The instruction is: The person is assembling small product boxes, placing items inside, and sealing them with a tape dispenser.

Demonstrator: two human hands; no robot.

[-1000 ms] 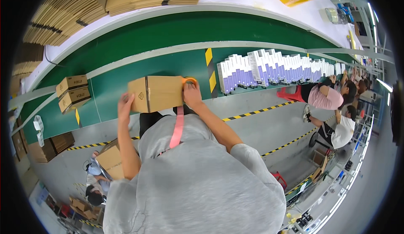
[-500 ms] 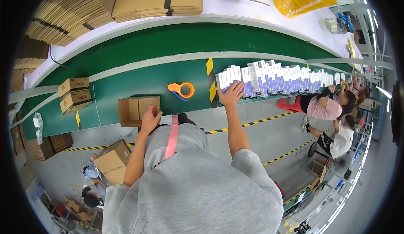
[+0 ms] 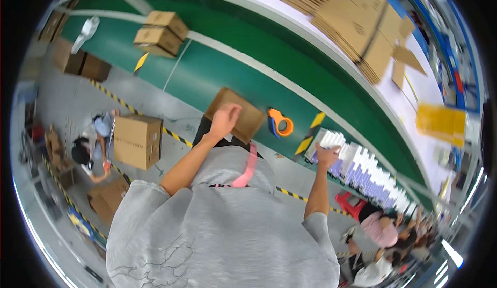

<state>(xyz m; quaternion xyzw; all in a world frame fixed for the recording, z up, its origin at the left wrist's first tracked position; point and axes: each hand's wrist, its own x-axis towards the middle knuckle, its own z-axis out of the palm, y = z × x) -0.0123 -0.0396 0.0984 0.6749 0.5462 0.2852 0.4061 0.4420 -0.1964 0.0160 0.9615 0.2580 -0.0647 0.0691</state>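
My left hand [image 3: 225, 120] rests on top of a brown cardboard box [image 3: 243, 118] and grips its near side. The box lies on the green conveyor belt [image 3: 207, 75]. An orange tape dispenser [image 3: 280, 123] lies on the belt just right of the box, touched by neither hand. My right hand [image 3: 327, 156] is stretched out to the right, its fingers closed on a small white box [image 3: 331, 140] at the near end of a long row of white and purple boxes [image 3: 370, 171]. A pink strap [image 3: 247, 166] hangs over my grey shirt.
Two stacked cartons [image 3: 160, 30] sit further left on the belt. Piles of flat cardboard [image 3: 352, 18] lie beyond it. A large carton [image 3: 135, 142] stands on the floor at left beside a crouching person [image 3: 90, 143]. Other people [image 3: 385, 231] sit at lower right. Yellow-black tape [image 3: 124, 104] marks the floor.
The box that both hands held up a second ago now lies on the belt. My right hand left it and reached right to the white boxes. The whole view has swung round.
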